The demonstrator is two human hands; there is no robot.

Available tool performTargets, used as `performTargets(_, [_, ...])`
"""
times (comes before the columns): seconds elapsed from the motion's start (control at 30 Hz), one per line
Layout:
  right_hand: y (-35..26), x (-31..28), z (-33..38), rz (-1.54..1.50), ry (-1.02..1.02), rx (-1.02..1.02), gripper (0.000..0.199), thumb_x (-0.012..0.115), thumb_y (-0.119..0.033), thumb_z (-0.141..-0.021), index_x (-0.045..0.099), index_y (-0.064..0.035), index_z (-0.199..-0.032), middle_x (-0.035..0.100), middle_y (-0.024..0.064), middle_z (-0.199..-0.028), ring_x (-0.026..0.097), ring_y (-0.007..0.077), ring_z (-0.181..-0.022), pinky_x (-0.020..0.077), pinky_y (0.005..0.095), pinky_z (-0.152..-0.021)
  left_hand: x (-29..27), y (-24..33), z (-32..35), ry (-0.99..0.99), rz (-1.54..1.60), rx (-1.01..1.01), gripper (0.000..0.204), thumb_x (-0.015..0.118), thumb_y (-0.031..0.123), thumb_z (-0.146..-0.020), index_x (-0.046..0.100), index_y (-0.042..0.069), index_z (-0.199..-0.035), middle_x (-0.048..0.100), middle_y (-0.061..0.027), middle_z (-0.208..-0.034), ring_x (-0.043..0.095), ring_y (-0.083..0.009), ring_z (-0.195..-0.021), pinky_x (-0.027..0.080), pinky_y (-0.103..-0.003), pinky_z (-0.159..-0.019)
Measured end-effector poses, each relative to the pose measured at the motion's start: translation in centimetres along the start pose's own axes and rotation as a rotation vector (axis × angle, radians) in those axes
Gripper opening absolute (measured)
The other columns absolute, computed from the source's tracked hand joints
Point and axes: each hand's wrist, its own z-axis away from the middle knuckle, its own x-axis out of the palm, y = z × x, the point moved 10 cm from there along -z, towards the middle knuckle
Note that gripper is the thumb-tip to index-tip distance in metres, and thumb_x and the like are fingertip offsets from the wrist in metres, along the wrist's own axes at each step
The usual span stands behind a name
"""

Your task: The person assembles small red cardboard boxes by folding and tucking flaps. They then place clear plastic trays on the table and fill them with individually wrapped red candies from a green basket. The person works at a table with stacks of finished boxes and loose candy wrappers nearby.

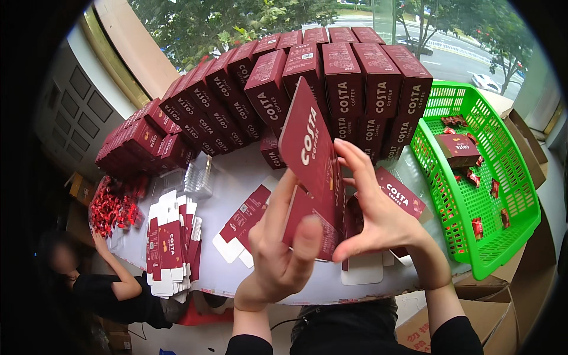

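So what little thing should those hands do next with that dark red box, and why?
Probably fold the tall panel down, with the left hand steadying the maroon carton and the right hand at its other side. That panel sticks up at a slant, so the carton doesn't look closed, while the stacked boxes behind look neatly shut.

Maroon carton (310,142) between both hands (275,254) (378,213), over white table (229,177)
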Motion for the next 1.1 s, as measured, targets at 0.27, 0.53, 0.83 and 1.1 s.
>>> performTargets(0.27, [2.8,0.9,1.8,-0.649,-0.025,0.384,0.085,0.082,-0.026,-0.07,0.033,-0.0013,-0.135,0.05,0.0091,-0.118,0.05,0.0151,-0.105,0.0449,0.0316,-0.087,4.3,-3.0,-2.2,-0.216,0.119,-0.153,0.063,0.054,0.054,-0.091,0.056,0.001,-0.125,0.045,-0.0154,-0.137,0.057,-0.0166,-0.092,0.053,-0.028,-0.071])
performTargets(0.53, [2.5,-0.8,1.3,-0.611,0.142,0.18,0.047,0.038,-0.036,-0.104,0.046,0.001,-0.132,0.057,0.0062,-0.119,0.052,0.0141,-0.107,0.0418,0.0289,-0.093,2.7,-3.4,-3.3,-0.114,-0.415,0.093,0.077,0.086,0.032,-0.066,0.047,0.011,-0.128,0.038,-0.019,-0.137,0.041,-0.0348,-0.127,0.042,-0.041,-0.099])
performTargets(0.83, [0.8,-0.7,1.2,-0.262,-0.037,0.118,0.044,0.038,-0.034,-0.103,0.047,0.002,-0.128,0.06,0.0189,-0.112,0.058,0.0298,-0.101,0.0446,0.0371,-0.089,3.3,-4.8,-2.6,-0.213,-0.406,0.012,0.09,0.091,0.037,-0.055,0.039,0.011,-0.123,0.036,-0.0162,-0.128,0.05,-0.0314,-0.111,0.048,-0.042,-0.087])
performTargets(1.1, [0.1,-1.9,0.5,-0.382,0.172,-0.005,0.083,0.041,-0.053,-0.097,0.009,0.0035,-0.149,0.029,0.0165,-0.147,0.027,0.0234,-0.138,0.0224,0.0351,-0.112,2.7,-3.6,-2.7,-0.143,-0.329,0.044,0.077,0.091,0.03,-0.059,0.039,0.012,-0.113,0.049,-0.0209,-0.115,0.043,-0.0458,-0.124,0.051,-0.049,-0.087])
